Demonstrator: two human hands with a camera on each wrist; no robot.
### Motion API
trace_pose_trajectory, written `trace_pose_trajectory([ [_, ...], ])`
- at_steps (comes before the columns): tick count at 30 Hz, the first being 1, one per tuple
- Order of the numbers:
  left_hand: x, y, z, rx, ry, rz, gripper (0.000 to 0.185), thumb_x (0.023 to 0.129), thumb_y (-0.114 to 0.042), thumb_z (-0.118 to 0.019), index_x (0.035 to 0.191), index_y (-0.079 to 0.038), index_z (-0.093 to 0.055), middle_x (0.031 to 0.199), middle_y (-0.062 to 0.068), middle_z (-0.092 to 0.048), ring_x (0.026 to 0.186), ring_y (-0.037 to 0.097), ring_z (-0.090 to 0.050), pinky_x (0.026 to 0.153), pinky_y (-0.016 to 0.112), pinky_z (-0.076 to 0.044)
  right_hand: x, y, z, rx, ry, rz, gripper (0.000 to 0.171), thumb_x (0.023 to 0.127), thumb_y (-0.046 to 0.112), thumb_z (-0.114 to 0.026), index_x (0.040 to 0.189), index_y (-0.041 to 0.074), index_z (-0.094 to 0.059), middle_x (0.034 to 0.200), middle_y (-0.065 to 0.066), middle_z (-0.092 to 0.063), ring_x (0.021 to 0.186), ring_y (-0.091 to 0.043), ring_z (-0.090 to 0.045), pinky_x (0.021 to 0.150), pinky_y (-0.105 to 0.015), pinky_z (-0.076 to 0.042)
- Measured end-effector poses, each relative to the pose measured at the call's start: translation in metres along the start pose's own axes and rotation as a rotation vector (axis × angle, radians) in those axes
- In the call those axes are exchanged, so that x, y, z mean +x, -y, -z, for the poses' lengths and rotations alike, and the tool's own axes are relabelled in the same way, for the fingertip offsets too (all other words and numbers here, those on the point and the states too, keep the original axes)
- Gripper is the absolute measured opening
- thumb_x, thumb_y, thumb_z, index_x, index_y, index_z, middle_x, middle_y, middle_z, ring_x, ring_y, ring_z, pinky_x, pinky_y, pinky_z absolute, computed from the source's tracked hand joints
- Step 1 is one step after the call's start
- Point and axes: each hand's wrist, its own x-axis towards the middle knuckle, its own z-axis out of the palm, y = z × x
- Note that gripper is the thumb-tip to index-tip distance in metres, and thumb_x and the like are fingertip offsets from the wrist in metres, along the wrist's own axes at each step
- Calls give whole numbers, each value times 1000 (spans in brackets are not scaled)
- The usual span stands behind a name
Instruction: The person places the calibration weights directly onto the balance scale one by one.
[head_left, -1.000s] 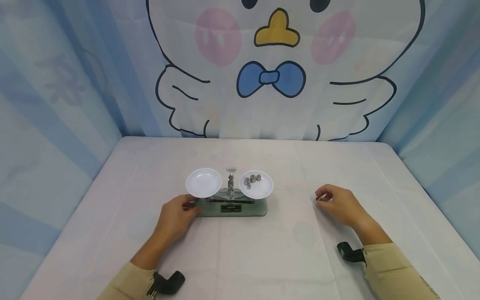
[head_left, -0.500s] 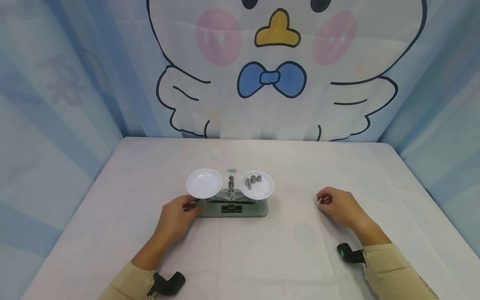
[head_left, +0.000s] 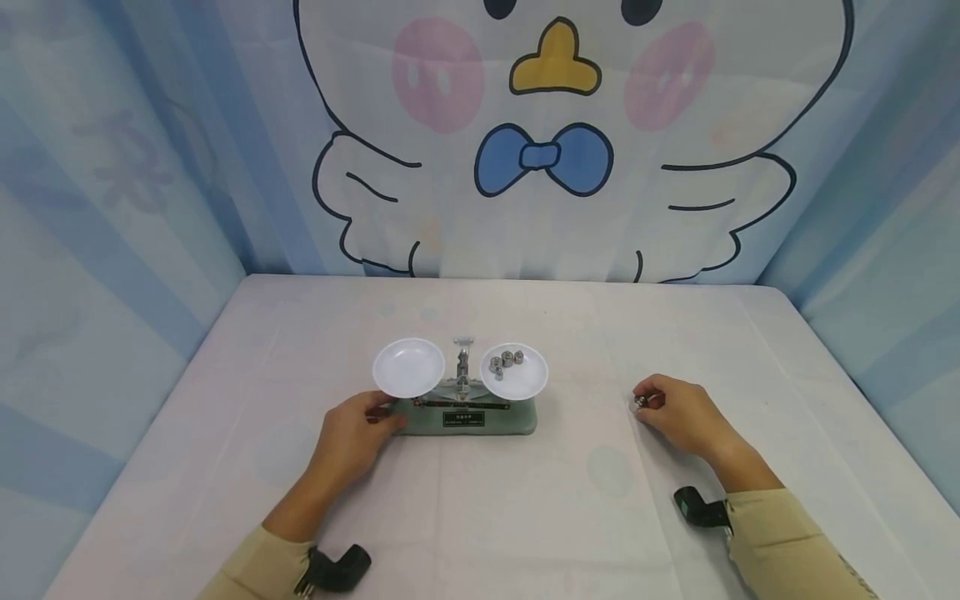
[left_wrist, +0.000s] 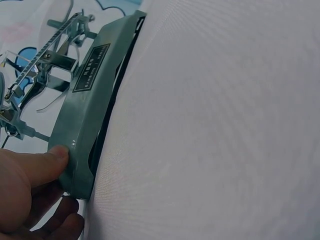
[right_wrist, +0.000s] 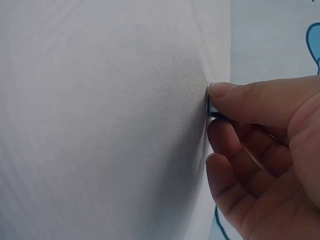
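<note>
A green balance scale stands on the table, its two white pans raised over the base. My left hand grips the left end of that base; in the left wrist view the thumb lies on its front face, other fingers curl at its end. Several small metal weights sit in the right pan, while the left pan holds nothing. Well to the scale's right, my right hand pinches a small metal weight at the tablecloth, mostly covered by the fingers.
A pale cloth covers the table. Behind it hangs a curtain with a cartoon figure, and blue curtains flank both sides. Black wrist devices stick out from both sleeves.
My right hand has shifted very slightly nearer and downward with the weight between its fingers, then stays still. The left hand keeps its hold on the scale.
</note>
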Motion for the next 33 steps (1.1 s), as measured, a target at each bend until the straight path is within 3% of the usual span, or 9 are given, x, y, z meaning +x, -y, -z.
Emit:
trace_pose_trajectory([
  [13,-2,1,0,-8,1,-1,39,87,-11,-76,123,3,-66,121,19,-68,108,35,-66,89,49,-56,-2,7,3,19,-6,-25,22,90,9,-70,110,3,-65,91,-6,-65,85,-25,-57,74,-41,-50],
  [24,0,1,1,-11,7,-1,39,88,-12,-76,123,2,-66,121,18,-68,108,35,-66,90,49,-56,-1,29,15,8,-64,97,22,92,12,-71,112,5,-68,93,-4,-68,86,-24,-61,68,-37,-51],
  [33,0,0,2,-13,11,8,39,88,-12,-75,123,3,-66,122,19,-67,109,35,-65,90,49,-56,1,57,24,-10,-66,131,24,94,16,-70,115,4,-69,100,-6,-69,89,-26,-61,76,-43,-56],
])
